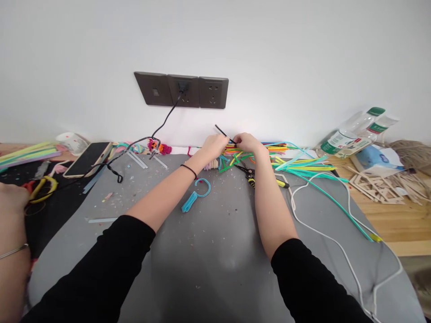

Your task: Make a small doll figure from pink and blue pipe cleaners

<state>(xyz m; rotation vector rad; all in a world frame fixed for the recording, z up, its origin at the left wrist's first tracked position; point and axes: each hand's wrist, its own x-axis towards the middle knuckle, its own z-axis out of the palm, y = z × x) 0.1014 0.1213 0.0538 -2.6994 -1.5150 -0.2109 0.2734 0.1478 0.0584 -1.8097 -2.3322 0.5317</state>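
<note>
Close to the wall, my left hand (215, 146) pinches a thin black pipe cleaner (220, 130), one end of which sticks up past the fingers. The other end reaches the closed fingertips of my right hand (247, 141). Beneath and beside both hands lies a pile of colourful pipe cleaners (296, 165). Yellow-and-black pliers (251, 178) rest by my right forearm, partly hidden by it. A blue pipe cleaner piece (203, 188), with a curled hook and a folded, bundled end, lies on the grey mat (208, 260) near my left wrist.
At the left edge, another person's hand (12, 199) is beside yellow-handled scissors (43, 188). A phone (88, 159), paper cup (72, 142) and black cord (164, 121) are nearby. Rightward are plastic bottles (350, 132), tissues (377, 159), wooden sticks (377, 186) and a white cable (323, 233).
</note>
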